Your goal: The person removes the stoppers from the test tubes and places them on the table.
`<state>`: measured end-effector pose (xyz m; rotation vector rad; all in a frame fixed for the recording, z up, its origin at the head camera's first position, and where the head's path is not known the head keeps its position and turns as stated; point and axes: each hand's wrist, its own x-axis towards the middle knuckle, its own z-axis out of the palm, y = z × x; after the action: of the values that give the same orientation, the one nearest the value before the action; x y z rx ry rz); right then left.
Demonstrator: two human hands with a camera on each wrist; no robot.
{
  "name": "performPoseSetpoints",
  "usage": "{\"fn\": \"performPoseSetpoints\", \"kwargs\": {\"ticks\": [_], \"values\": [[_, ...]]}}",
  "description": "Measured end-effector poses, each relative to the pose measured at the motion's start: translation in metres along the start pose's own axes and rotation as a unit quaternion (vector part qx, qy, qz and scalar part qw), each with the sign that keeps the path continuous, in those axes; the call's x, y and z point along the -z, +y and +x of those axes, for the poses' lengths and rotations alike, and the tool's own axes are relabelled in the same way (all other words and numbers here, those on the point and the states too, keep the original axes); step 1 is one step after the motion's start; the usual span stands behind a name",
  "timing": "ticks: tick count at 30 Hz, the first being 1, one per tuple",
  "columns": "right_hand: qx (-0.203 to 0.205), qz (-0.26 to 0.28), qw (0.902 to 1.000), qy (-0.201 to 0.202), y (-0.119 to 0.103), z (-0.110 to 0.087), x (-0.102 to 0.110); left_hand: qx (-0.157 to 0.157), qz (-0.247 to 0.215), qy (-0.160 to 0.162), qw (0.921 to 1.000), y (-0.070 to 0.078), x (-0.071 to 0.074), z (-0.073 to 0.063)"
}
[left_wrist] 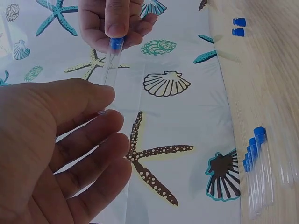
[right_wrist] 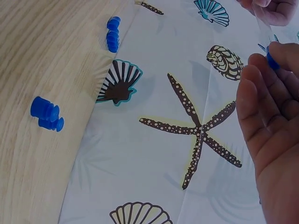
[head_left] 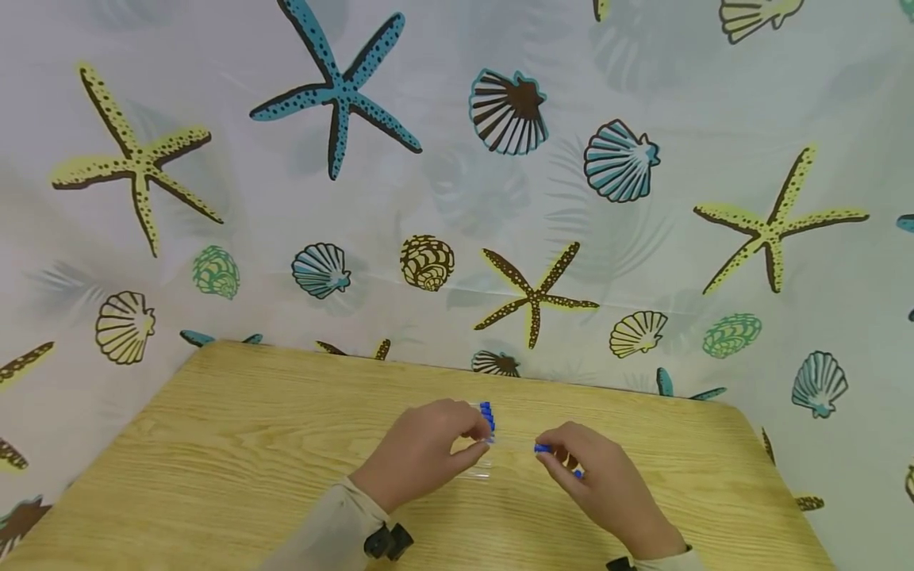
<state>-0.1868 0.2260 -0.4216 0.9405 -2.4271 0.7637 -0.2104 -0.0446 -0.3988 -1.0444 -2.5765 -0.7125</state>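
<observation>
My left hand (head_left: 428,452) pinches a clear test tube (left_wrist: 110,72) near its lower end between thumb and forefinger. At the tube's other end sits a blue stopper (left_wrist: 117,43), which my right hand (head_left: 600,476) pinches with its thumb pressed on top. In the head view the tube spans the gap between both hands, held above the table. Several stoppered tubes (left_wrist: 261,163) lie side by side on the table, partly hidden behind my left hand in the head view. Beside them lie clear tubes (left_wrist: 287,163) without visible stoppers.
Two loose blue stoppers (right_wrist: 44,109) lie on the wooden table (head_left: 286,428) near my right hand, mostly hidden in the head view. A cloth (head_left: 443,198) printed with shells and starfish hangs along the table's back and sides.
</observation>
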Motion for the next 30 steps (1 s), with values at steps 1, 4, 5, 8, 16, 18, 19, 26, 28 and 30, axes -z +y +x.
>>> {"fn": "performPoseSetpoints", "kwargs": {"ticks": [1,4,5,8,16,18,19,26,28,30], "values": [[0.005,-0.002,1.0000,0.006,-0.0005,0.0001,0.0006,0.000,-0.003,0.002,1.0000,0.0003,-0.0001,-0.0004],[0.017,-0.004,0.9997,0.019,-0.0021,0.0004,0.0019,0.006,-0.004,0.006,1.0000,0.0007,0.0005,-0.0017],[0.020,-0.005,0.9996,0.022,-0.0024,0.0006,0.0020,0.006,-0.002,0.008,0.9999,0.0005,0.0010,-0.0020],[0.023,-0.009,0.9991,0.034,-0.0031,0.0010,0.0016,-0.001,0.004,0.017,0.9998,-0.0014,0.0026,-0.0028],[0.011,-0.020,0.9983,0.054,-0.0034,0.0018,0.0009,-0.038,0.003,0.045,0.9983,-0.0042,0.0026,-0.0039],[0.016,-0.023,0.9980,0.058,-0.0038,0.0023,0.0011,-0.030,0.000,0.046,0.9985,-0.0041,0.0024,-0.0045],[0.019,-0.025,0.9978,0.059,-0.0039,0.0024,0.0011,-0.025,-0.001,0.046,0.9986,-0.0040,0.0024,-0.0046],[0.043,-0.032,0.9958,0.074,-0.0033,0.0034,0.0016,-0.002,-0.006,0.059,0.9982,-0.0055,0.0016,-0.0036],[0.045,-0.030,0.9956,0.077,-0.0028,0.0034,0.0012,-0.005,-0.005,0.061,0.9981,-0.0061,0.0017,-0.0033],[0.042,-0.031,0.9954,0.081,-0.0021,0.0033,0.0005,-0.009,-0.005,0.063,0.9979,-0.0064,0.0011,-0.0030]]}}
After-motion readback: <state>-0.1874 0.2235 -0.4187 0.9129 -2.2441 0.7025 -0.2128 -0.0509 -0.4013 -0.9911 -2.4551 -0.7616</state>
